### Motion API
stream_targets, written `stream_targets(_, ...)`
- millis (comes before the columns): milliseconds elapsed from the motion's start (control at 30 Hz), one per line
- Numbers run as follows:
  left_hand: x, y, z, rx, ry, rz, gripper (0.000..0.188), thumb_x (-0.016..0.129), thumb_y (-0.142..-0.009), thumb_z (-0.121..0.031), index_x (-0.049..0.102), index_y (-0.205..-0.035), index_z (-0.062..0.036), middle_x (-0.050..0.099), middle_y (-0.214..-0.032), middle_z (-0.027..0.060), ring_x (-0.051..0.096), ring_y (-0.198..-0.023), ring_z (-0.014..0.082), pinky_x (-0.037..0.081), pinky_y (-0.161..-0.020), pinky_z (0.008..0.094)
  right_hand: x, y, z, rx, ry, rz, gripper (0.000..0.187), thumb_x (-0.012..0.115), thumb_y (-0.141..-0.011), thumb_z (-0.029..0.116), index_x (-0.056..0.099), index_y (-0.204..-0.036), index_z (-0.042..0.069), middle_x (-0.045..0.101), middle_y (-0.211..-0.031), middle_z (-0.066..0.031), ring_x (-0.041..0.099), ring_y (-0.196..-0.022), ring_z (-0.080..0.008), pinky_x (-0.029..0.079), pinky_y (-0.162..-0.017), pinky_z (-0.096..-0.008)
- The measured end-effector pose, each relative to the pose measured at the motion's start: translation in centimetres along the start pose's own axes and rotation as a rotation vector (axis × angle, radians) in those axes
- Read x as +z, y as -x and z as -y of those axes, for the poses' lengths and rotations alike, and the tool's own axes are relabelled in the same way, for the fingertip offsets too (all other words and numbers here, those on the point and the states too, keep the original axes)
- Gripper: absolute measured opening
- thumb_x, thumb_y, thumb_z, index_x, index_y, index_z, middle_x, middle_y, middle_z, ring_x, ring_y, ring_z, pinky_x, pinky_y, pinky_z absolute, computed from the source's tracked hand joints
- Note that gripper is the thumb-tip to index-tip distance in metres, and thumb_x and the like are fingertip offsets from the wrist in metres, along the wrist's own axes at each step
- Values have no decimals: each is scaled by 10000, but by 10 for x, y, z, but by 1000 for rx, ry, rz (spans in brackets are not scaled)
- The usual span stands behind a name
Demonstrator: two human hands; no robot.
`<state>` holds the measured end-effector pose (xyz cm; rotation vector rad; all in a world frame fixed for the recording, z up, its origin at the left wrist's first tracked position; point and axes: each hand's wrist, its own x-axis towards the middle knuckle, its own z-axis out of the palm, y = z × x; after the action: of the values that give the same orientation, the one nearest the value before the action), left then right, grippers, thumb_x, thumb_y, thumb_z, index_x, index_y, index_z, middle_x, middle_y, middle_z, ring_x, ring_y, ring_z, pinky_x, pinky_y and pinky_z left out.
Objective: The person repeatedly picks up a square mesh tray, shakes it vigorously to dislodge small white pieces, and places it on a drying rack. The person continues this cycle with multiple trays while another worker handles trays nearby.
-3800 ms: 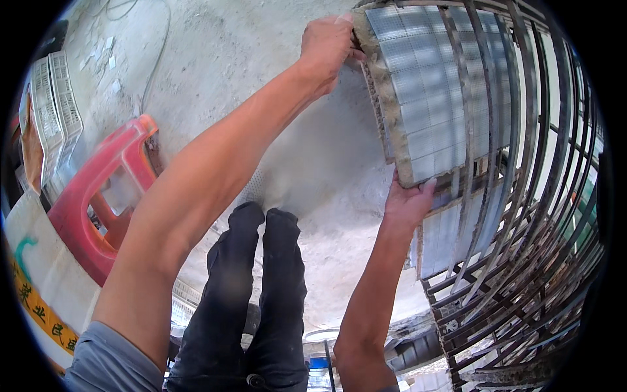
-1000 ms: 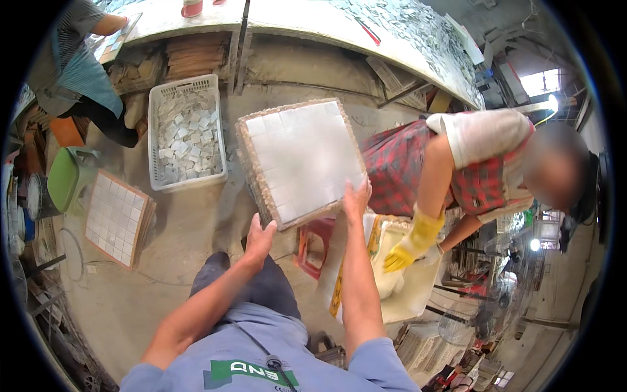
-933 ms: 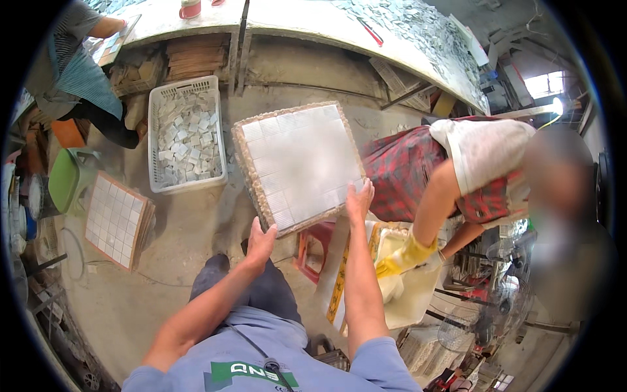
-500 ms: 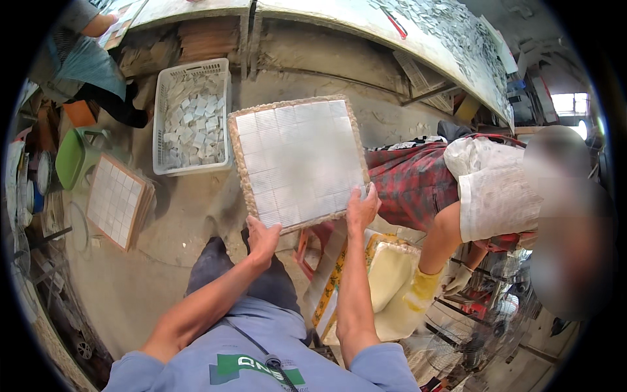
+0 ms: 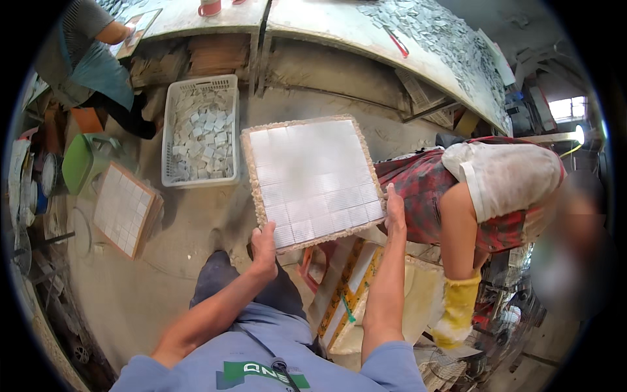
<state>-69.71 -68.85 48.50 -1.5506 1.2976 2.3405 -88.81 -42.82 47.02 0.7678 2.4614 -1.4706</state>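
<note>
A square panel (image 5: 313,176) hangs tilted before me, its glossy white face ruled into squares and its edges crusted with rough beige material. Round its near left corner my left hand (image 5: 264,251) is closed, thumb up along the edge. My right hand (image 5: 394,210) grips the near right corner, fingers mostly hidden behind it. Below and to the right of the panel stands an open box (image 5: 346,287) with orange-patterned tape and a pale lining, partly covered by my right forearm.
A white crate (image 5: 167,147) of loose tiles stands on the floor, left of a stack of tiled boards (image 5: 124,209) and a green chair (image 5: 78,163). Long worktables (image 5: 326,23) run across the back. A bending co-worker (image 5: 503,189) with a yellow cuff is close on the right; another person (image 5: 88,59) stands far left.
My hands have carried the panel slightly right and nearer, still level in the grip. The bending co-worker's yellow-cuffed arm has swung lower and to the right. The whole view has shifted a little.
</note>
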Motion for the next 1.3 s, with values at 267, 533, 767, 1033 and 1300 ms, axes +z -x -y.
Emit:
stream_targets(267, -24, 14, -34, 44, -95, -100, 400, 466, -825, -341, 523, -966, 29, 558, -926, 144, 518, -853, 229, 385, -777, 324, 11, 88, 9, -11, -171, -348, 493, 444, -848, 372, 499, -594, -46, 477, -543, -70, 416, -524, -180, 347, -538, -359)
stream_targets(533, -137, 35, -85, 148, -307, 151, 324, 422, -868, -305, 538, -911, -5, 537, -845, 72, 490, -780, 165, 376, -738, 304, 49, 272, -27, 127, -525, -781, 402, 479, -857, 327, 547, -771, -61, 567, -778, -92, 517, -693, -157, 421, -624, -281)
stream_targets(767, -222, 59, -88, 254, -620, 404, 324, 407, -872, -287, 536, -879, 10, 507, -843, 40, 430, -788, 133, 344, -739, 273, 77, 449, -100, 382, -814, -1030, 473, 484, -855, 328, 522, -926, -138, 551, -870, -125, 528, -756, -188, 436, -687, -320)
stream_targets(1033, -232, 103, -35, 281, -894, 757, 344, 385, -886, -271, 537, -841, 35, 488, -762, 19, 407, -721, 116, 352, -679, 259, 96, 609, -191, 509, -1029, -1533, 452, 493, -862, 349, 531, -923, -97, 553, -828, -87, 522, -759, -157, 418, -669, -293)
stream_targets(1300, -209, 171, 74, 262, -1029, 1093, 422, 383, -890, -341, 522, -770, 39, 492, -715, 43, 404, -682, 122, 357, -634, 282, 97, 724, -244, 463, -1317, -1663, 423, 437, -884, 369, 536, -995, -27, 583, -943, -66, 552, -838, -163, 431, -718, -288)
